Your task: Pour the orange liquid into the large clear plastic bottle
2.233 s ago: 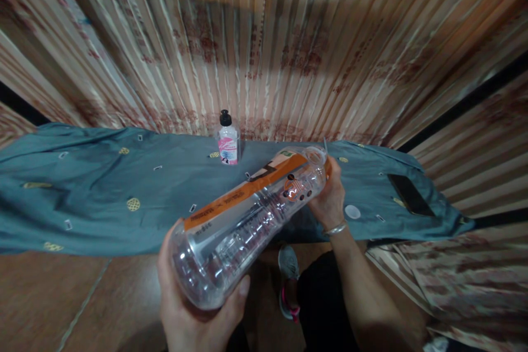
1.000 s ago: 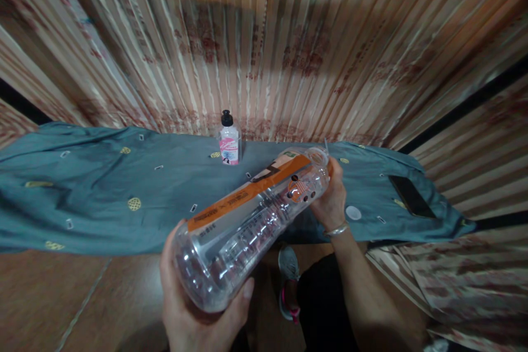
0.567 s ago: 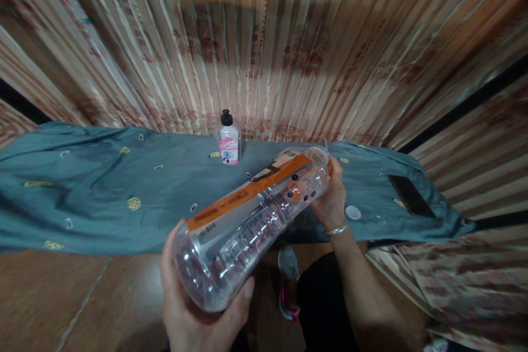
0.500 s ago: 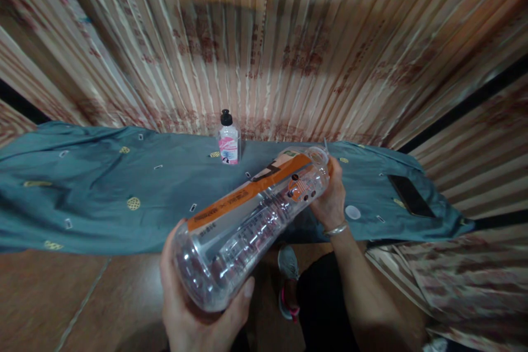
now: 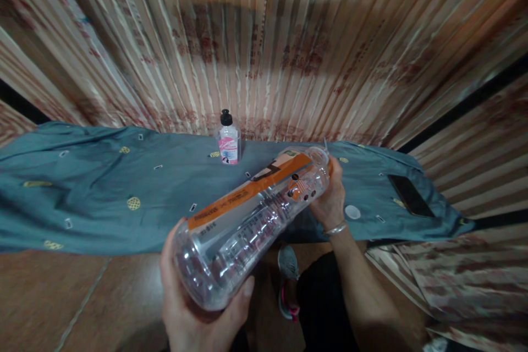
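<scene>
A large clear plastic bottle [image 5: 264, 231] with an orange and white label lies slanted in the air between my hands, over the front of the cloth-covered table. My left hand [image 5: 198, 308] is wrapped around its wide base, thumb on the near side. At the narrower upper end, my right hand [image 5: 330, 195] is closed against the bottle, its fingers partly hidden. A thin pale sliver [image 5: 325, 144] sticks up by the bottle's mouth; its kind I cannot make out. Through the clear wall, the bottle looks empty.
A small bottle [image 5: 229, 143] with a black cap and pink label stands upright at the table's back. On the right lie a round white disc [image 5: 352, 212] and a dark phone [image 5: 410, 196]. A patterned curtain [image 5: 264, 49] hangs behind the blue-green cloth [image 5: 94, 176].
</scene>
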The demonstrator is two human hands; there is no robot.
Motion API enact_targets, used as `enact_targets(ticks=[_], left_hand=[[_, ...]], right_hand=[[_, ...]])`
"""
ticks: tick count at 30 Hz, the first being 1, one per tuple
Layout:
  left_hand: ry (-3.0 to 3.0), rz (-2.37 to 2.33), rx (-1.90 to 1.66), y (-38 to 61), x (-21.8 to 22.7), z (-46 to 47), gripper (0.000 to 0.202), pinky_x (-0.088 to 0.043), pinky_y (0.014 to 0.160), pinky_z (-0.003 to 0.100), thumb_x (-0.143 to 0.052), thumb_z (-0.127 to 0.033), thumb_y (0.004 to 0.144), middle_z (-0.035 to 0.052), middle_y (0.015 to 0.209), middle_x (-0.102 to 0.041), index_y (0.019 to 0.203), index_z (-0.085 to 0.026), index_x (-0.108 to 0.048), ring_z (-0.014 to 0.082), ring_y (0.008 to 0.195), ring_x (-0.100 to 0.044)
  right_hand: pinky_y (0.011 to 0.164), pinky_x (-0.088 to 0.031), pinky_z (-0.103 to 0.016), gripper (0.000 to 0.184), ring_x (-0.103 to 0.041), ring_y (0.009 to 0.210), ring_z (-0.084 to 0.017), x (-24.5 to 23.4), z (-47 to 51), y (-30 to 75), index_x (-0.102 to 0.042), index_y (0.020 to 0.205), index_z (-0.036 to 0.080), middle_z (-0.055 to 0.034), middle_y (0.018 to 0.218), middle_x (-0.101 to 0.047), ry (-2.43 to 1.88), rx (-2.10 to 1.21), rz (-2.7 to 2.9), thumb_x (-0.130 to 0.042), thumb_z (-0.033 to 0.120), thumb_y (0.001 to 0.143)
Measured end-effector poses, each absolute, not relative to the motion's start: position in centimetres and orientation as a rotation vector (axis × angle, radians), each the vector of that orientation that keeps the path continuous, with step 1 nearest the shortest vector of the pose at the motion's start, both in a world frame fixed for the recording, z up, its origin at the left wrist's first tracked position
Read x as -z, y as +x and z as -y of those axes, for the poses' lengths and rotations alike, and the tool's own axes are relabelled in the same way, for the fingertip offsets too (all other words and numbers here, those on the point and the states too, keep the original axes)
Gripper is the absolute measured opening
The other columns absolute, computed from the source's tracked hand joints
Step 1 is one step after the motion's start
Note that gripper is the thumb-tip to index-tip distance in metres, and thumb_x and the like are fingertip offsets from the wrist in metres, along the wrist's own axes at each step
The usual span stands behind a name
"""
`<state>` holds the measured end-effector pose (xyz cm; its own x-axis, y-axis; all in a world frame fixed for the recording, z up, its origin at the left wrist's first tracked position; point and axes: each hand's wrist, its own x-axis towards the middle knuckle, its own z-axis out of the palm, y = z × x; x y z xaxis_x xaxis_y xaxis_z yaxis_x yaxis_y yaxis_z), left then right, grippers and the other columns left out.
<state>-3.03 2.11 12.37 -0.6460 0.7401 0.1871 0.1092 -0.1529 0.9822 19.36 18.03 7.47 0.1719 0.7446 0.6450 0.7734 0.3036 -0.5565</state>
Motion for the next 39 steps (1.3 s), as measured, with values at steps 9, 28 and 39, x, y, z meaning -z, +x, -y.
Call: enact_targets(ticks=[9, 28, 39], left_hand=[[0.987, -1.688, -1.857, -3.1, -12.3, -2.1, 0.096, -0.065, 0.095, 0.035, -0.098, -0.049, 0.064, 0.0151, 0.141, -0.069, 0.148, -0.019, -0.061, 0.0307, 0.123, -0.073], [0.959, -1.625, -1.887, -2.9, -12.5, -2.2, 0.092, -0.067, 0.089, 0.034, -0.098, -0.044, 0.066, 0.0136, 0.136, -0.072, 0.148, -0.023, -0.062, 0.0285, 0.113, -0.077], [0.94, -1.656, -1.879, -2.9, -12.4, -2.1, 0.095, -0.067, 0.091, 0.039, -0.099, -0.049, 0.063, 0.0157, 0.14, -0.07, 0.147, -0.022, -0.063, 0.0332, 0.118, -0.075]], right_hand=[[0.107, -0.062, -0.056, 0.087, -0.071, 0.131, -0.037, -5.9, -18.5, 19.8, -0.038, 0.158, 0.018, -0.0213, 0.143, -0.069, -1.436, 0.077, 1.539, -0.078, 0.041, 0.084], [0.109, -0.061, -0.057, 0.089, -0.07, 0.133, -0.038, -6.0, -18.5, 19.9, -0.039, 0.158, 0.016, -0.0218, 0.148, -0.066, -1.449, 0.103, 1.538, -0.078, 0.042, 0.082], [0.108, -0.062, -0.057, 0.091, -0.071, 0.13, -0.039, -5.8, -18.6, 20.0, -0.039, 0.158, 0.017, -0.0212, 0.148, -0.066, -1.432, 0.125, 1.551, -0.081, 0.041, 0.08]])
